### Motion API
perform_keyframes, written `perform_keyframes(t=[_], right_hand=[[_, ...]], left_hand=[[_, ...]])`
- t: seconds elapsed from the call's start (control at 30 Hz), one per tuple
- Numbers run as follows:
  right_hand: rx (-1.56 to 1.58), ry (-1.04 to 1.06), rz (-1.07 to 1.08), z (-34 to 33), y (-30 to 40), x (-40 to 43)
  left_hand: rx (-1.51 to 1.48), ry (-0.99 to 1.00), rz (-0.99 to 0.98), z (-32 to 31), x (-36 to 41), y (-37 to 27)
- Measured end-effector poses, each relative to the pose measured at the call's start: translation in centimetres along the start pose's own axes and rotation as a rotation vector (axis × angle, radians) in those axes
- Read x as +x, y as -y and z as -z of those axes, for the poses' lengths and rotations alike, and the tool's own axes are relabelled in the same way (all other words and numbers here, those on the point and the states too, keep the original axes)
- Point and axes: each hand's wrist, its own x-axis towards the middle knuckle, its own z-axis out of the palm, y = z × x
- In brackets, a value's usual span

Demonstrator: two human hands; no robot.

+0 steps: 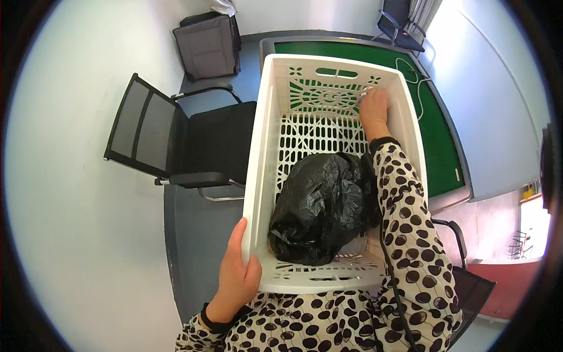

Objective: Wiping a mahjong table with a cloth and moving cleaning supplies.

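A large white plastic basket (254,176) with cut-out patterned walls stands before me, its near end close to my body. Inside, towards the near end, lies a crumpled black plastic bag (323,202), bulging; its contents are hidden. My left hand (239,268) rests against the basket's left rim near the near corner, thumb and fingers apart. My right hand (374,110) reaches into the far right corner of the basket. Something small and greyish shows at its fingertips by the far wall, but I cannot tell what it is or whether it is gripped.
Beneath the basket is a green-topped table (435,154) with a pale cable (420,97) on its right. A black mesh chair (220,136) stands left, another (473,290) at lower right, a third (400,31) far right. A grey fabric box (209,46) stands by the wall.
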Motion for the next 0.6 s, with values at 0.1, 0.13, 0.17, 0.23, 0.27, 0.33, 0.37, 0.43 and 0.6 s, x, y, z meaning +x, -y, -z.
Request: perform_keyframes(t=[0.1, 0.13, 0.17, 0.23, 0.27, 0.33, 0.37, 0.43, 0.6], right_hand=[[-0.112, 0.025, 0.042, -5.2, 0.8, -0.9], [-0.122, 0.028, 0.081, -7.0, 0.6, -1.4], [-0.121, 0.033, 0.131, -7.0, 1.7, -2.1], [-0.091, 0.028, 0.100, -6.5, 3.2, -1.6], [0.003, 0.159, 0.168, -6.4, 2.9, -0.8], [0.240, 0.319, 0.347, -5.6, 1.4, 0.8], [0.440, 0.545, 0.299, -1.7, 2.2, 1.3], [0.223, 0.701, 0.455, -2.7, -4.3, 3.4], [0.505, 0.356, 0.448, 10.3, -9.3, -0.5]], left_hand=[[-0.034, 0.022, 0.047, 0.1, -0.1, -0.1], [-0.032, 0.017, 0.057, 0.2, 0.0, -0.4], [-0.045, 0.029, 0.070, 0.4, -0.1, -0.5], [-0.050, 0.029, 0.098, 0.7, -0.2, -0.7], [-0.049, 0.037, 0.089, 0.9, -0.3, -0.8], [-0.045, 0.015, 0.082, 0.8, -0.2, -0.3], [-0.040, -0.004, 0.084, 0.9, -0.7, 0.5], [-0.243, 0.082, 0.136, 0.2, -0.1, -0.3], [-0.254, 0.241, 0.076, 2.0, 2.3, 0.7]])
